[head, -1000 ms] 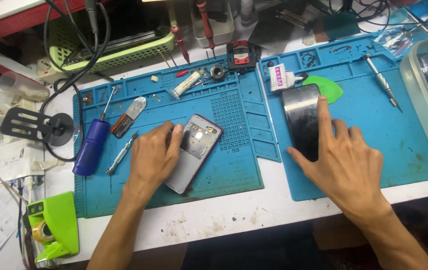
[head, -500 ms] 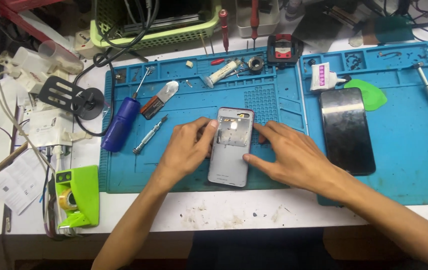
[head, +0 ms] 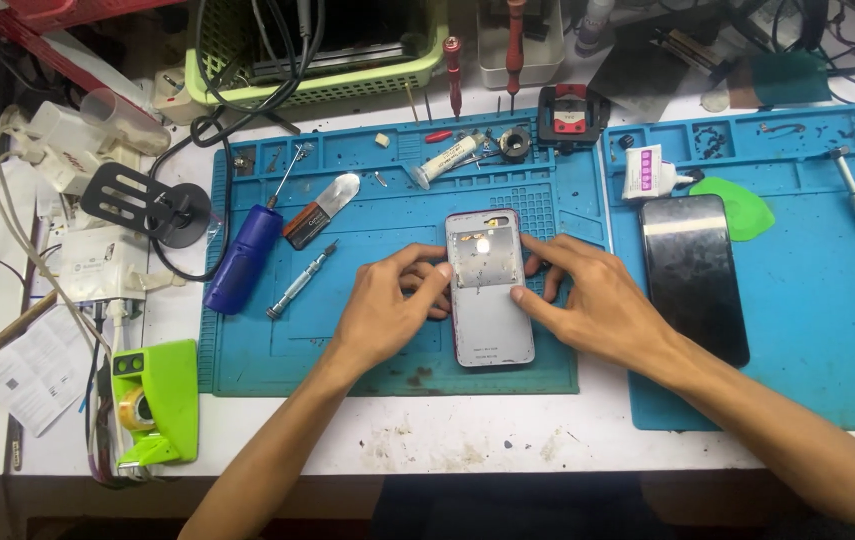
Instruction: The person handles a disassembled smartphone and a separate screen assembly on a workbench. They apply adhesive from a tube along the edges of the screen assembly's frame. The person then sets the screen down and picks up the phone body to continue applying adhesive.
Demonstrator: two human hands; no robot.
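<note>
An open phone body (head: pixel 488 290) with a silver inner shell lies upright on the left blue work mat (head: pixel 397 200). My left hand (head: pixel 385 310) presses its left edge with the thumb and fingertips. My right hand (head: pixel 592 305) holds its right edge, the thumb at mid-height and the index finger near the top corner. A black phone screen (head: pixel 693 275) lies face up on the right blue mat (head: pixel 817 300), just right of my right hand.
On the left mat lie a blue electric screwdriver (head: pixel 243 258), a small metal screwdriver (head: pixel 301 280), a flat pry tool (head: pixel 320 210) and a glue tube (head: pixel 447 158). A green pick (head: pixel 742 205) and white bottle (head: pixel 647 172) sit near the screen. A green tape dispenser (head: pixel 155 400) stands at the left.
My right hand left the black screen and came over to the phone body. The body has been turned upright between both hands. The view has shifted right.
</note>
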